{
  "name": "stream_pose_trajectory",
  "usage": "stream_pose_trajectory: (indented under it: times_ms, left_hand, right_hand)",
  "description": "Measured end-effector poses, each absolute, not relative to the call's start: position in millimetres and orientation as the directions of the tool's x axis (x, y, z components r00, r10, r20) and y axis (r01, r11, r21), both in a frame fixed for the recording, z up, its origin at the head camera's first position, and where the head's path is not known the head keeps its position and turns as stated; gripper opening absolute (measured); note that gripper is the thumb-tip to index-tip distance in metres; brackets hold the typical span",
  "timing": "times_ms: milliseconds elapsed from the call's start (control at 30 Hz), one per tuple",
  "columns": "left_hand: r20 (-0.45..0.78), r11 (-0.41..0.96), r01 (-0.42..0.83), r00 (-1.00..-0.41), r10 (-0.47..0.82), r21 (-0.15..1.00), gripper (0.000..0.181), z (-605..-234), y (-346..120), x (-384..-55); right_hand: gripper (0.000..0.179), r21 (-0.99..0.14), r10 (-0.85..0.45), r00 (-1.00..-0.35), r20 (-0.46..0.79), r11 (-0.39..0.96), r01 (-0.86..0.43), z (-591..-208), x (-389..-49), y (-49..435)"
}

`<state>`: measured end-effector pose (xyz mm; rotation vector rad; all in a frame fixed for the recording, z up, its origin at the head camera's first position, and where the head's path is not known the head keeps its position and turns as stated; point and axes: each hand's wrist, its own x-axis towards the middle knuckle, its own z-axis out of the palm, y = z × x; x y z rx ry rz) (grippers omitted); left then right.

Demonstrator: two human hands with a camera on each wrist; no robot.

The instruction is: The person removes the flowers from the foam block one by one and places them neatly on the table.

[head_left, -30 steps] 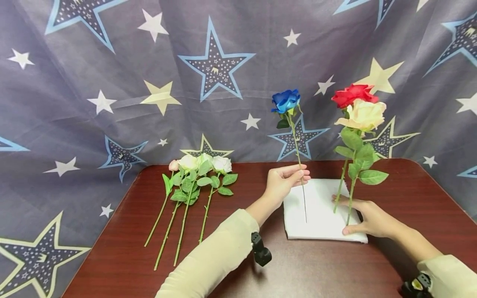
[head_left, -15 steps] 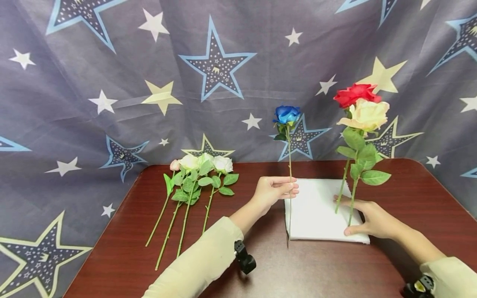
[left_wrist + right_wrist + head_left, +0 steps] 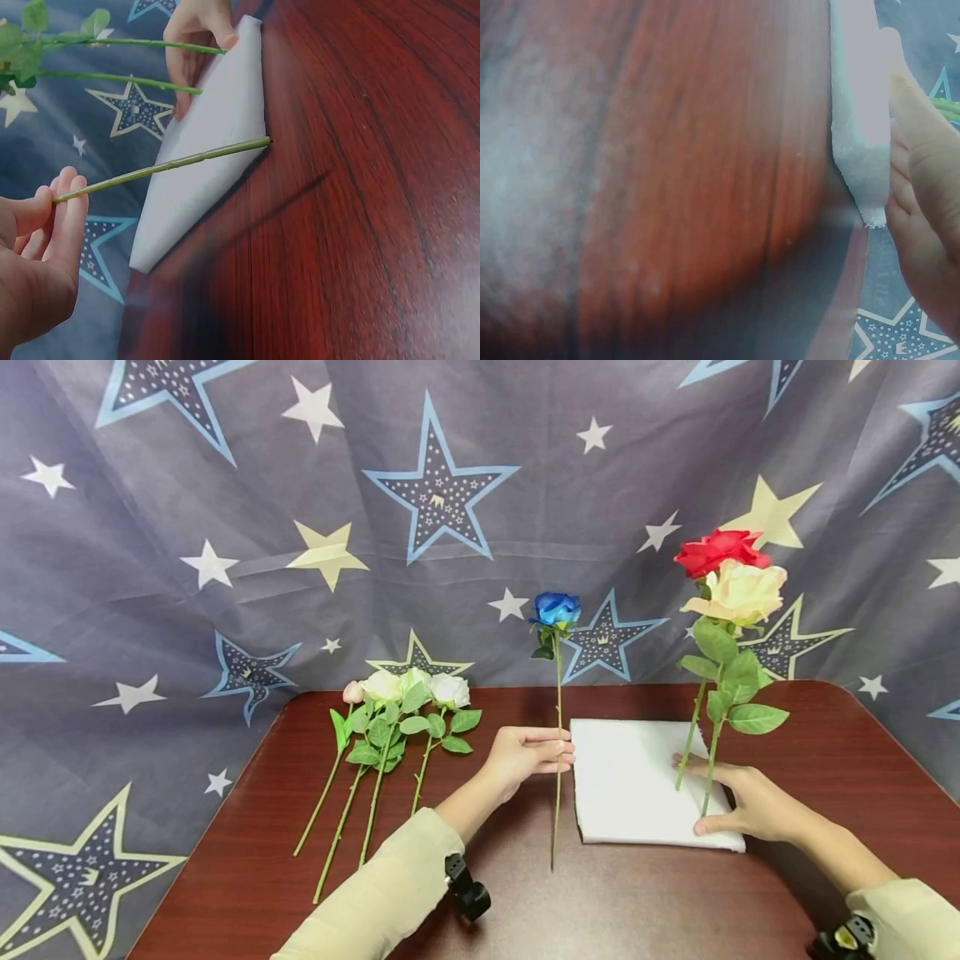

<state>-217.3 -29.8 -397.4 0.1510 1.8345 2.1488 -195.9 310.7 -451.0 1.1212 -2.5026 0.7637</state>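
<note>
My left hand (image 3: 517, 758) pinches the green stem of a blue rose (image 3: 557, 610) between thumb and fingers. The rose stands upright just left of a white foam block (image 3: 626, 785), and its stem's lower end (image 3: 247, 145) shows in the left wrist view. A red rose (image 3: 720, 553) and a cream rose (image 3: 738, 592) stand upright in the block, near its right side. My right hand (image 3: 750, 802) rests on the block's right edge, thumb and fingers spread around the two stems. In the right wrist view the hand (image 3: 930, 187) lies against the foam.
Several cut flowers lie on the left of the brown wooden table (image 3: 247, 860): a pink bud (image 3: 352, 692) and white roses (image 3: 450, 691) with leafy stems. Behind the table hangs a grey curtain (image 3: 465, 427) printed with stars.
My left hand has moved left and towards me with the blue rose, lowering its bloom; its stem has gone from over the foam block to beside it. My right hand has stayed put.
</note>
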Motion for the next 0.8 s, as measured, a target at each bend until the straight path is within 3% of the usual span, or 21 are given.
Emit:
stream_pose_trajectory:
  times_ms: [800]
  left_hand:
    - [-0.146,-0.067,-0.173,-0.942,0.301,0.983,0.032,-405.4,-73.7,-210.0]
  right_hand:
    - [0.073,-0.341,-0.601,-0.634,0.487,0.537,-0.771,-452.7,-197.4,310.3]
